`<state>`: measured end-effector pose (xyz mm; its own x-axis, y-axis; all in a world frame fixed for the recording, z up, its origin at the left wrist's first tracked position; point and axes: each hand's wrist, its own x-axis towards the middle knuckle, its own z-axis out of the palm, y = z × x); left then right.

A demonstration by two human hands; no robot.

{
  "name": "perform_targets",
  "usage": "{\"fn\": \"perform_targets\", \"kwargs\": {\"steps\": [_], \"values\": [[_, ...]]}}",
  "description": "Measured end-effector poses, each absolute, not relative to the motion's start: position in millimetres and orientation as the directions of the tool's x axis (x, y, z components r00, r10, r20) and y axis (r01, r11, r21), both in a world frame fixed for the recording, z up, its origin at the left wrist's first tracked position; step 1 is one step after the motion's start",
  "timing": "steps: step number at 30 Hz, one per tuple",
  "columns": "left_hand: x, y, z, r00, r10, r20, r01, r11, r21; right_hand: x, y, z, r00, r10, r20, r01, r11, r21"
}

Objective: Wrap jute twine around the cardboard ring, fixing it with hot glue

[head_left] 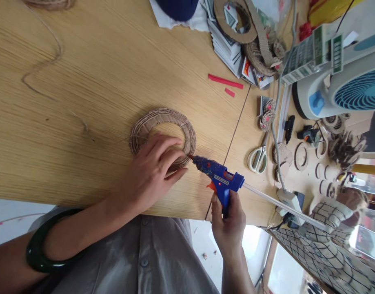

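A cardboard ring (163,116) wound with brown twine around its edge lies flat on the wooden table. My left hand (150,169) grips its near side, fingers curled over the band and thumb against the outer edge; the hand hides that part. In my right hand (228,220) is a blue hot glue gun (218,175) with an orange trigger and a small red light. Its nozzle points left and meets the ring's right side, close to my left fingertips. A long clear glue stick (276,200) sticks out from the gun's back.
Scissors (258,157), red strips (225,81) and a grey cable (276,139) lie to the right. Beyond stand a fan (343,81) and several cardboard rings (301,156). Playing cards (227,51) are piled at the top. Loose twine (40,65) trails at left.
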<state>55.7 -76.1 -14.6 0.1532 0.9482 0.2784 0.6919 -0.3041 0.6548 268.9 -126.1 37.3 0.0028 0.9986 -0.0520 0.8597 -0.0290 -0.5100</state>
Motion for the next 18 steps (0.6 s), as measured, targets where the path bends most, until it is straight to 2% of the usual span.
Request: {"fn": "perform_targets", "kwargs": {"steps": [3, 10, 14, 18], "values": [[42, -79, -10, 0.205, 0.929, 0.308, 0.697, -0.360, 0.621, 270, -126, 35, 0.008, 0.998, -0.058, 0.852, -0.037, -0.522], [29, -88, -11, 0.309, 0.916, 0.254, 0.755, -0.399, 0.521, 273, -126, 33, 0.033, 0.997, -0.065, 0.817, -0.065, -0.572], [40, -85, -14, 0.293, 0.912, 0.287, 0.751, -0.406, 0.521, 274, -129, 33, 0.099, 0.995, -0.003, 0.802, -0.081, -0.592], [49, -81, -13, 0.252, 0.928, 0.275, 0.752, -0.367, 0.548, 273, -129, 38, 0.074, 0.997, 0.012, 0.844, -0.057, -0.534]]}}
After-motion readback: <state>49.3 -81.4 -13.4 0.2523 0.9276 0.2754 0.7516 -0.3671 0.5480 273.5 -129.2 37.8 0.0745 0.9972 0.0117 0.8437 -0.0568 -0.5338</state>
